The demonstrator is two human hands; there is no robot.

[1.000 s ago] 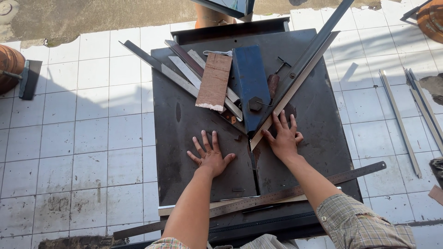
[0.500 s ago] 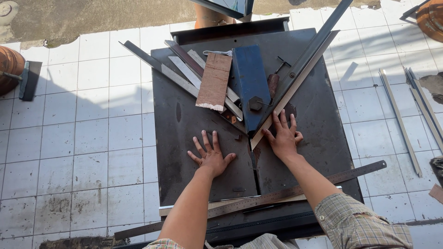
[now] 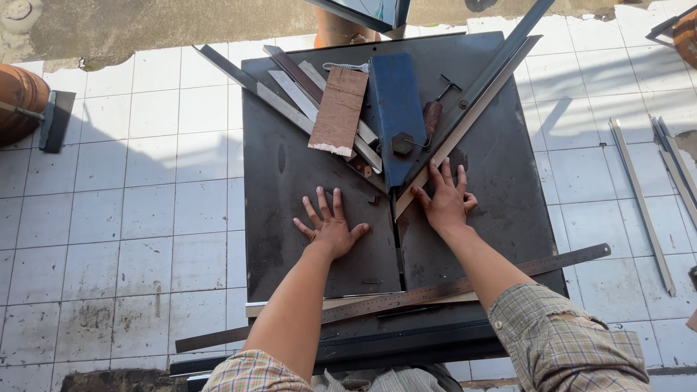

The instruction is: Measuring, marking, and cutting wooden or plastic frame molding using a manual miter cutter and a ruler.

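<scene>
Both my hands lie flat, fingers spread, on a dark square metal plate [image 3: 290,181] that rests on a low stand over white floor tiles. My left hand [image 3: 331,226] presses the plate left of its centre seam. My right hand [image 3: 444,200] presses just right of the seam, its fingertips touching the lower end of a long angle bar [image 3: 479,94] that runs up to the right. Above my hands lie a blue metal piece [image 3: 396,101], a brown cardboard strip [image 3: 339,109] and several flat metal strips [image 3: 290,94]. Neither hand holds anything.
A long steel ruler [image 3: 435,292] lies across the plate's near edge under my forearms. More metal bars [image 3: 642,196] lie on the tiles at right. A brown clay pot [image 3: 18,101] stands at far left. Bare concrete runs along the top.
</scene>
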